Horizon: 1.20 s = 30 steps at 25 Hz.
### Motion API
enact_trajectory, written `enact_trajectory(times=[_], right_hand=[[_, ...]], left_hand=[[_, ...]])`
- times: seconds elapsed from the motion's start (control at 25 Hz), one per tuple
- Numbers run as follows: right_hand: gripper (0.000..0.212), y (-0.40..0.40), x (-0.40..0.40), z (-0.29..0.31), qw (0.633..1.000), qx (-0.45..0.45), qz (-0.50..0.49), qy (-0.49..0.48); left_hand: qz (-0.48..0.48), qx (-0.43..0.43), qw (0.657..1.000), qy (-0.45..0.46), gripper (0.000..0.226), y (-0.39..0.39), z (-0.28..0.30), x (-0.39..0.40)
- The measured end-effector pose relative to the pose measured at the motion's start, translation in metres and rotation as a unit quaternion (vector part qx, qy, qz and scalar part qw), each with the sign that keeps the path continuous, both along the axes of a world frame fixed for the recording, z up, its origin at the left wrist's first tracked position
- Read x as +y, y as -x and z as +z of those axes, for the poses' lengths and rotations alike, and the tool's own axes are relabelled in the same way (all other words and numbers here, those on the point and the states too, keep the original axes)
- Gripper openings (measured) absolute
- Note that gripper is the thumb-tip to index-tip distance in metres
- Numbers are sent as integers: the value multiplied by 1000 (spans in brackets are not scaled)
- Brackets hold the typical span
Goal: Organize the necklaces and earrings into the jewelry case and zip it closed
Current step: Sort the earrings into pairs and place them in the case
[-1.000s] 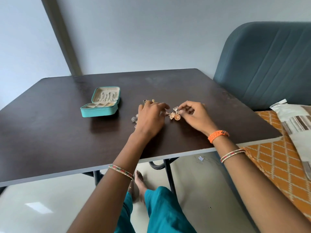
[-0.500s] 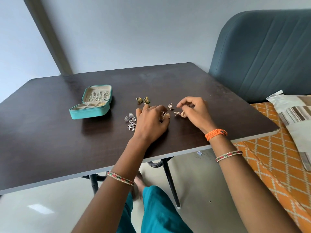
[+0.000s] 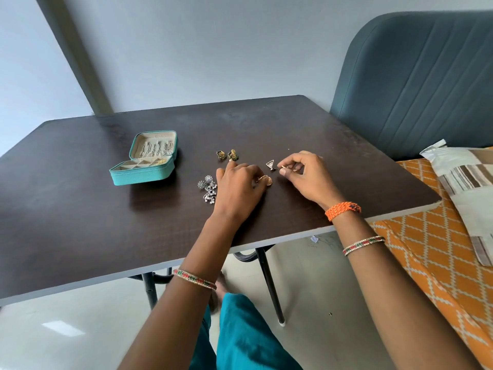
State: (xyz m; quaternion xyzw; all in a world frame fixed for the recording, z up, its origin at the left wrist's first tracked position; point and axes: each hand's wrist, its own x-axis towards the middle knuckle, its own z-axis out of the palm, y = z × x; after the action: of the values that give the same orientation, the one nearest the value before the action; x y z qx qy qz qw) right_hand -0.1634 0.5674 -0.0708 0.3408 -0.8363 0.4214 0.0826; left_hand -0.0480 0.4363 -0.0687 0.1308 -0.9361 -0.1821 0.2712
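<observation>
Currently sorting | necklaces sitting in open jewelry case | left hand covering fan earring | right hand pinching small earring | remaining earrings waiting, zip pending

On my right wrist I see a braided orange wristband, and further up that forearm a thin beaded bangle in red, green and white. A matching bangle circles my left forearm. Teal trousers cover my legs.
</observation>
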Motion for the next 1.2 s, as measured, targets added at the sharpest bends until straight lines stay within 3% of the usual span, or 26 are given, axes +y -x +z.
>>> enact_trajectory(times=[0.24, 0.48, 0.64, 0.84, 1.0, 1.2], right_hand=[[8, -1, 0, 0, 999, -32, 5, 30], [10, -1, 2, 3, 997, -48, 22, 58], [13, -4, 3, 5, 992, -86, 41, 82], [4, -23, 9, 14, 949, -222, 101, 199], [22, -44, 10, 15, 916, -321, 182, 156], [16, -58, 2, 23, 929, -262, 210, 157]], left_hand=[[-82, 86, 989, -89, 7, 1, 0, 0], [-105, 115, 984, -82, 7, 1, 0, -2], [-94, 135, 976, -144, 7, -5, 8, 2], [-94, 128, 963, -216, 3, -15, 13, 5], [-128, 130, 942, -283, 6, -31, 7, 4], [-109, 139, 922, -344, 9, -49, 15, 5]])
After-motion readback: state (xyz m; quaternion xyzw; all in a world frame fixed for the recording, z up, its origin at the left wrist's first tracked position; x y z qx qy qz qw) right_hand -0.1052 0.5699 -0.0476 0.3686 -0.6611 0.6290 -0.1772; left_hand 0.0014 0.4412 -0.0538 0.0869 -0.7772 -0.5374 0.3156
